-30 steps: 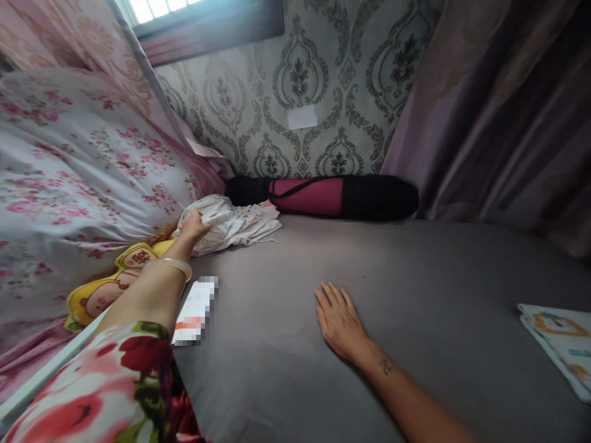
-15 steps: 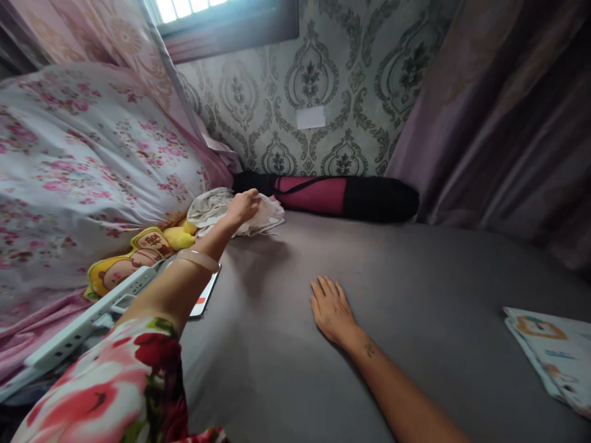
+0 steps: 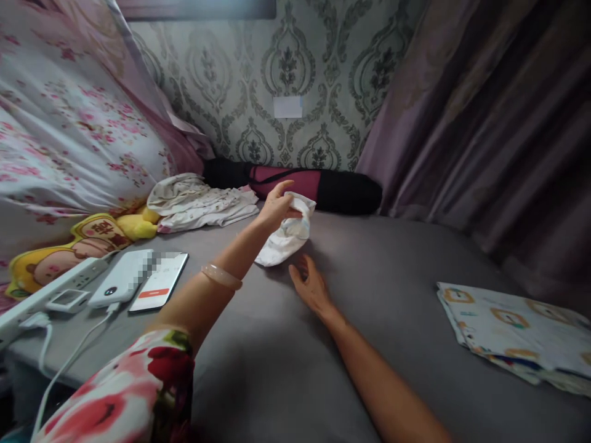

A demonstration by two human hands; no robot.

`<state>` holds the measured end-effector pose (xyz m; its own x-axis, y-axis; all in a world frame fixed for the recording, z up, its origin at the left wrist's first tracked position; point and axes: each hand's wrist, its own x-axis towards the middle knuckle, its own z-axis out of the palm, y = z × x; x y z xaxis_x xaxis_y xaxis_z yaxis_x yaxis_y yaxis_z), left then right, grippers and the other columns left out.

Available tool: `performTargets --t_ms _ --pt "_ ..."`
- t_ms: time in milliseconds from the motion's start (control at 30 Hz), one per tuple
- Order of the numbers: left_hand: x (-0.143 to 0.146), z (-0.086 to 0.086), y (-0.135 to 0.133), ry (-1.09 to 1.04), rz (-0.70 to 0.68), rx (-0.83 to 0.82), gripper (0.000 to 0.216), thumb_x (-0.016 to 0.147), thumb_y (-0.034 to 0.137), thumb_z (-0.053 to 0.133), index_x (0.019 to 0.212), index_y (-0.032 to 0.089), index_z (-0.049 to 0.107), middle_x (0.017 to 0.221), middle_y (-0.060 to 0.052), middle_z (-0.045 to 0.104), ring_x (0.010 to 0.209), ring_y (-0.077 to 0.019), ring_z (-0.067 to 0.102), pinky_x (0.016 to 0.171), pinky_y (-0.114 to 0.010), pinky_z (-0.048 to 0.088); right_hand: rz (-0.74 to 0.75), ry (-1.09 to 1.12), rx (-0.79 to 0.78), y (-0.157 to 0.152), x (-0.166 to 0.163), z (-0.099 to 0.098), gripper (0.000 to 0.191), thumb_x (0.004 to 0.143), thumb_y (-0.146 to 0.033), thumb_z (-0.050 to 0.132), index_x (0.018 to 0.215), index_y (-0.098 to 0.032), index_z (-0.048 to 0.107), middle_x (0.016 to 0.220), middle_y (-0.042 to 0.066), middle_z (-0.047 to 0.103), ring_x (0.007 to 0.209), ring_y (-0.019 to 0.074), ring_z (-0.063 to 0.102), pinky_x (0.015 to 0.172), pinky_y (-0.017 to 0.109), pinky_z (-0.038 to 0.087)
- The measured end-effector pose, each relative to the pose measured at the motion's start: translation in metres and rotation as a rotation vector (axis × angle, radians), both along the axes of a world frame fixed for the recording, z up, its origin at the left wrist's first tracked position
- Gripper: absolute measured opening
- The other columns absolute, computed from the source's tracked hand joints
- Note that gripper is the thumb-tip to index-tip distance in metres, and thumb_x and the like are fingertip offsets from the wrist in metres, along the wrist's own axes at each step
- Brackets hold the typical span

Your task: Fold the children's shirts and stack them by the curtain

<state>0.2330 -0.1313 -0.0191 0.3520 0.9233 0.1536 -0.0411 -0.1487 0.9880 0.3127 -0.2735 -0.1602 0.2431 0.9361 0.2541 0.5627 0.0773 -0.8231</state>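
My left hand (image 3: pixel 276 208) is closed on a small white garment (image 3: pixel 287 232) and holds it up over the grey bed sheet (image 3: pixel 369 320), its lower end touching the sheet. A pale bangle sits on that wrist. My right hand (image 3: pixel 310 284) rests palm down on the sheet just below the garment, fingers stretched out and apart. A heap of pale clothes (image 3: pixel 198 202) lies to the left, near the floral quilt.
A black and magenta rolled mat (image 3: pixel 295 182) lies along the patterned wall. Folded printed cloth (image 3: pixel 512 332) sits at the right. On the left are two phones (image 3: pixel 138 282), a white power strip (image 3: pixel 50 290), a yellow plush toy (image 3: pixel 78 241) and a floral quilt (image 3: pixel 69 135). Purple curtain hangs on the right.
My left hand has left the heap of clothes and swung right with one white garment in it. The right hand stays flat on the sheet. The view shifted right and down.
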Motion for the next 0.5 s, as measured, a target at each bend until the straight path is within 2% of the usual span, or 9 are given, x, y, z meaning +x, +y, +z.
performTargets --t_ms 67,133,233,333,400,500 --pt "0.014 -0.003 -0.012 -0.112 -0.067 -0.009 0.044 0.085 0.025 0.047 0.128 0.016 0.045 0.088 -0.005 0.06 0.075 -0.0149 0.066 0.081 -0.038 0.057 -0.011 0.147 -0.003 0.001 0.0 0.005 0.06 0.09 -0.049 0.048 0.138 -0.014 0.039 0.131 0.016 0.058 0.114 0.0224 0.06 0.093 0.034 0.049" --pt "0.025 -0.004 -0.026 -0.218 -0.125 0.011 0.038 0.086 0.026 0.049 0.122 0.015 0.047 0.096 -0.008 0.06 0.085 -0.0166 0.067 0.088 -0.041 0.055 -0.054 0.245 -0.012 0.002 0.001 0.009 0.062 0.088 -0.05 0.051 0.137 -0.014 0.038 0.13 0.016 0.059 0.111 0.0222 0.062 0.09 0.032 0.05" --pt "0.035 -0.003 -0.045 -0.322 -0.21 0.116 0.041 0.084 0.018 0.048 0.125 0.018 0.045 0.107 -0.008 0.06 0.104 -0.0197 0.065 0.097 -0.043 0.05 -0.217 0.29 -0.01 0.007 0.009 0.011 0.064 0.085 -0.046 0.055 0.137 -0.014 0.036 0.133 0.018 0.056 0.112 0.0238 0.061 0.09 0.032 0.049" --pt "0.038 0.001 -0.057 -0.355 -0.245 0.288 0.051 0.08 0.013 0.046 0.13 0.022 0.043 0.116 -0.007 0.06 0.119 -0.0221 0.058 0.101 -0.043 0.047 -0.393 0.317 0.067 0.013 0.025 0.012 0.064 0.081 -0.039 0.057 0.136 -0.013 0.038 0.132 0.019 0.055 0.11 0.024 0.062 0.088 0.032 0.049" --pt "0.04 0.003 -0.06 -0.35 -0.236 0.402 0.051 0.08 0.013 0.048 0.129 0.023 0.043 0.118 -0.008 0.06 0.12 -0.0227 0.057 0.099 -0.042 0.048 -0.47 0.339 0.13 0.015 0.037 0.013 0.057 0.077 -0.038 0.057 0.127 -0.012 0.046 0.124 0.018 0.061 0.103 0.0242 0.063 0.085 0.033 0.049" --pt "0.04 0.007 -0.059 -0.334 -0.17 0.509 0.04 0.082 0.016 0.052 0.121 0.02 0.048 0.109 -0.008 0.065 0.109 -0.0208 0.063 0.092 -0.036 0.051 -0.456 0.338 0.176 0.017 0.054 0.017 0.039 0.077 -0.044 0.054 0.101 -0.015 0.06 0.097 0.011 0.068 0.086 0.0227 0.063 0.075 0.032 0.049"
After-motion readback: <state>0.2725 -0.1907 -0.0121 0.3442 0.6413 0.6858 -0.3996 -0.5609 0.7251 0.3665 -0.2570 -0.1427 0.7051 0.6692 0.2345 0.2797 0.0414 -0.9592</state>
